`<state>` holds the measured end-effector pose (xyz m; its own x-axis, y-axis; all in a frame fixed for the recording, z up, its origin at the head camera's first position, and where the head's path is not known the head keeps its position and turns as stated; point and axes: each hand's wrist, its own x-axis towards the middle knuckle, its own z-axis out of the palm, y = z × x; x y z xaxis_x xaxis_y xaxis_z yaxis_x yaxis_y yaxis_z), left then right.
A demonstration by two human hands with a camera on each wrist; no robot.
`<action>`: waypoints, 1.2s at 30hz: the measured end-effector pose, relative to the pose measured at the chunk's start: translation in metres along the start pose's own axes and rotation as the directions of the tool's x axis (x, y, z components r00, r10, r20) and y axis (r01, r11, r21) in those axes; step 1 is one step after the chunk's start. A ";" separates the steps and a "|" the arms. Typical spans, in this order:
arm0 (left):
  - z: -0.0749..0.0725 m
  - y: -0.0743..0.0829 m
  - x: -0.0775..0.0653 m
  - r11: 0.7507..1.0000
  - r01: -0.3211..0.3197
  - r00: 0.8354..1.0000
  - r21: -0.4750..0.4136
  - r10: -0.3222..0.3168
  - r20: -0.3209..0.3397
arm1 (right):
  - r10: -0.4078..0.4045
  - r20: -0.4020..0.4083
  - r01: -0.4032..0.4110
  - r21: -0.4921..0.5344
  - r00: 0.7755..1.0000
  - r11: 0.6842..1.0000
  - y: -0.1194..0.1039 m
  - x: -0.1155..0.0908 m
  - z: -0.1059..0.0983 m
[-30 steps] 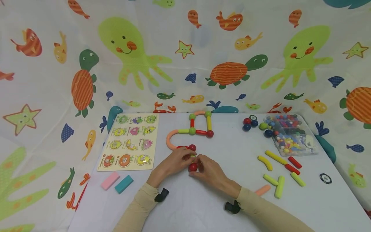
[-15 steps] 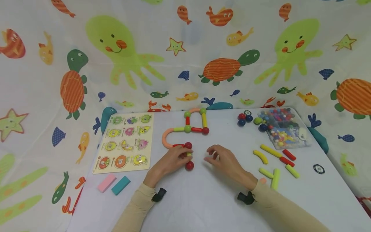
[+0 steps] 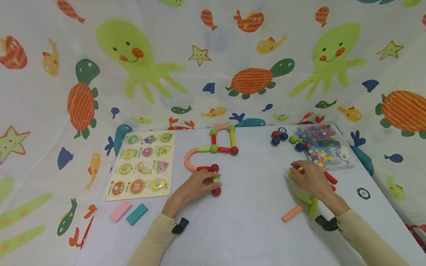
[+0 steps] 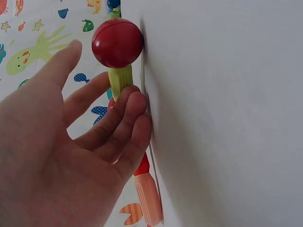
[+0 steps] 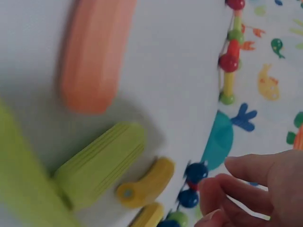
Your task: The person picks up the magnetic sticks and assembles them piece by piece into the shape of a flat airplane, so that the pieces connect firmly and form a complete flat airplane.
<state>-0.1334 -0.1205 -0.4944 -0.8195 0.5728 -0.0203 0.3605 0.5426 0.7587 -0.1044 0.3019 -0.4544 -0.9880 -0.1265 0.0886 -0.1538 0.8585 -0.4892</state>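
Observation:
My left hand (image 3: 198, 183) is at a short yellow-green stick (image 4: 120, 81) joined between two red balls. The left wrist view shows its fingers touching the stick, while the thumb stands apart near a red ball (image 4: 117, 42). My right hand (image 3: 311, 179) is over the yellow sticks at the right, its fingers loosely bent. A curved yellow stick (image 5: 147, 183) and part of a straight yellow stick (image 5: 147, 215) show beside it; nothing appears gripped. Beyond the left hand lies a joined figure of balls and sticks, with a curved peach stick (image 3: 189, 159) and red stick (image 3: 224, 149).
Green sticks (image 3: 304, 198) and a peach stick (image 3: 293, 213) lie below the right hand. Behind it stands a clear bead box (image 3: 350, 153) with loose balls nearby. A fruit board (image 3: 139, 166), a pink block (image 3: 121, 211) and a teal block (image 3: 137, 214) are left.
My right hand has left the lower red ball and moved right to the yellow sticks. My left hand has stayed at the yellow-green stick. The head view has shifted slightly.

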 end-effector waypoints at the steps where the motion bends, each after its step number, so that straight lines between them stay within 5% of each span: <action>1: 0.000 0.000 0.000 1.000 0.002 1.000 -0.002 -0.002 0.001 | 0.020 0.021 -0.020 -0.007 1.000 1.000 0.003 -0.003 -0.003; 15: 0.000 -0.002 -0.007 1.000 -0.001 1.000 0.008 0.001 0.028 | 0.166 0.123 -0.160 -0.058 0.978 0.985 0.025 -0.016 0.003; 36: 0.001 0.000 -0.009 1.000 -0.021 0.998 -0.016 0.022 0.051 | 0.135 0.123 -0.127 -0.072 0.983 0.989 0.014 -0.018 0.008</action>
<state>-0.1260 -0.1250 -0.4947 -0.7873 0.6154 -0.0368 0.3706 0.5201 0.7695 -0.0891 0.3118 -0.4701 -0.9939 -0.0698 -0.0859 -0.0259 0.9012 -0.4327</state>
